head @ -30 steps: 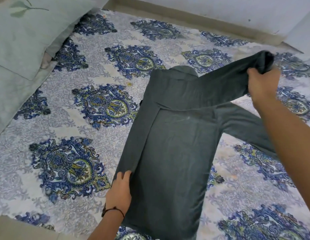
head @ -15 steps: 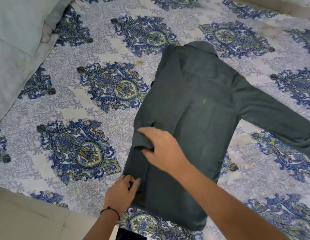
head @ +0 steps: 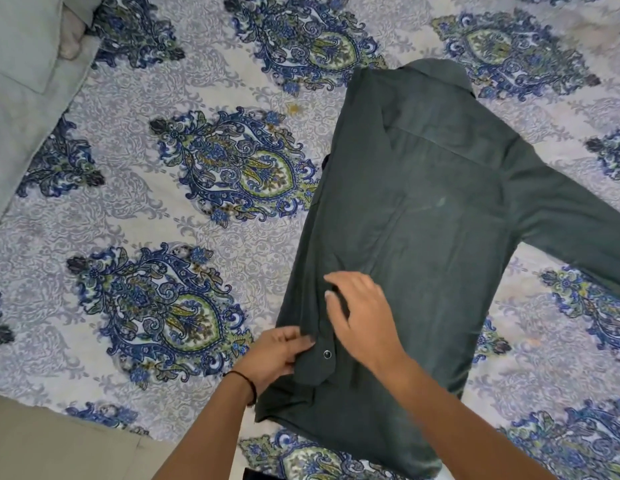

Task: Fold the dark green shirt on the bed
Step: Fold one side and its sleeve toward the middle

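The dark green shirt point(head: 440, 216) lies back-up on the bed with its collar at the far end. Its left side is folded inward, and that sleeve runs down the left edge to a cuff with a snap button point(head: 326, 354). The other sleeve point(head: 578, 237) stretches out flat to the right. My left hand point(head: 277, 355) grips the shirt's lower left edge beside the cuff, thumb on top of the cloth. My right hand point(head: 362, 313) rests on the folded sleeve just above the cuff, fingers spread and fairly straight.
The patterned bedsheet point(head: 197, 209) covers the bed around the shirt. Pale green pillows point(head: 21, 98) lie at the far left. The bed's near edge and a beige floor point(head: 59, 445) show at the lower left.
My right hand carried the raised sleeve from the upper right across and laid it down the shirt's left side. My left hand stayed at the lower left edge. The view tilted downward.
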